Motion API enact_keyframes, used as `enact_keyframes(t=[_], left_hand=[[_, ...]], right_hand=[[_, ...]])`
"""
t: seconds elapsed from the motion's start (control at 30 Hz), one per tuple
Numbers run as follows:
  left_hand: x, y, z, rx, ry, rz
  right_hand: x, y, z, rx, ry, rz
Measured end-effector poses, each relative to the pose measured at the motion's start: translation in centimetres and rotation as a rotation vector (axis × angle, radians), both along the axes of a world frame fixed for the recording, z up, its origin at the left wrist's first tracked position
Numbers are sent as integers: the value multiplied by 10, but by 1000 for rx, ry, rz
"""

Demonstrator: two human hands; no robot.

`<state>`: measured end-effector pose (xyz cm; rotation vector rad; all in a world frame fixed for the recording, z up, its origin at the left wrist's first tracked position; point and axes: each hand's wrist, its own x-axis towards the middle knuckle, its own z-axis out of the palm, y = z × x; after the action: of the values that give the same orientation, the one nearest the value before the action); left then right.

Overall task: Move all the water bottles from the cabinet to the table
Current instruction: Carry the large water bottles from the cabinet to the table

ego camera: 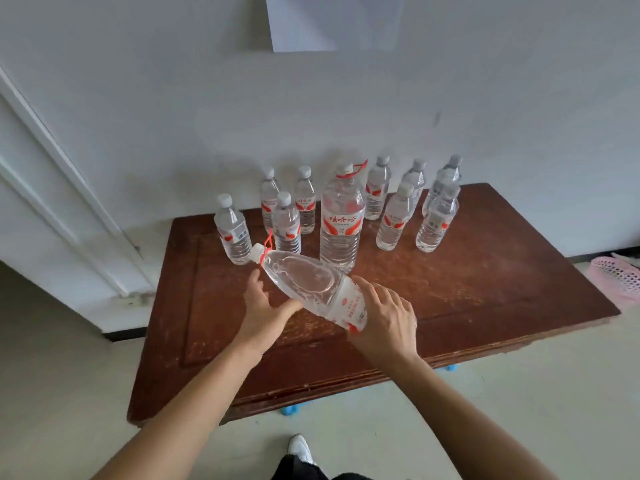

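A large clear water bottle point(311, 289) with a white cap and red carry strap is tilted over the brown wooden table point(485, 292), neck pointing up and left. My right hand point(384, 317) grips its lower labelled end. My left hand point(265, 308) supports the bottle from beneath near its shoulder, fingers mostly straight. Another large bottle point(341, 220) with a red label stands upright just behind. Several small water bottles, such as one at the left point(232, 230) and one at the right point(437, 221), stand in rows along the table's far side.
A white wall rises right behind the table, with a paper sheet point(332, 20) stuck on it. A white door point(45, 188) stands at the left. A pink mesh basket point(620, 275) lies on the floor at the right. My shoe point(299, 448) shows below.
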<state>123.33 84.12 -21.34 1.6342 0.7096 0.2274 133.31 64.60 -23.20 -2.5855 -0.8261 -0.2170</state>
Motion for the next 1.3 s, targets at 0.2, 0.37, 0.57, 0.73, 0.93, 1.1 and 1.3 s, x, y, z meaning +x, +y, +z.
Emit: enact_keyframes(t=[0.2, 0.37, 0.57, 0.73, 0.93, 1.1, 1.3], left_hand=[[67, 58, -5, -543, 0, 316], [105, 56, -1, -254, -132, 484], [131, 70, 15, 188, -217, 342], [142, 88, 11, 368, -199, 76], [147, 82, 6, 376, -213, -46], [143, 83, -6, 446, -253, -5], [142, 69, -18, 521, -245, 135]], right_hand=[[24, 46, -26, -17, 133, 49], [41, 82, -51, 1, 380, 111], [81, 129, -49, 74, 560, 138], [96, 158, -60, 117, 678, 145], [98, 155, -74, 152, 776, 113], [92, 151, -79, 166, 753, 127], [78, 128, -91, 194, 752, 150]])
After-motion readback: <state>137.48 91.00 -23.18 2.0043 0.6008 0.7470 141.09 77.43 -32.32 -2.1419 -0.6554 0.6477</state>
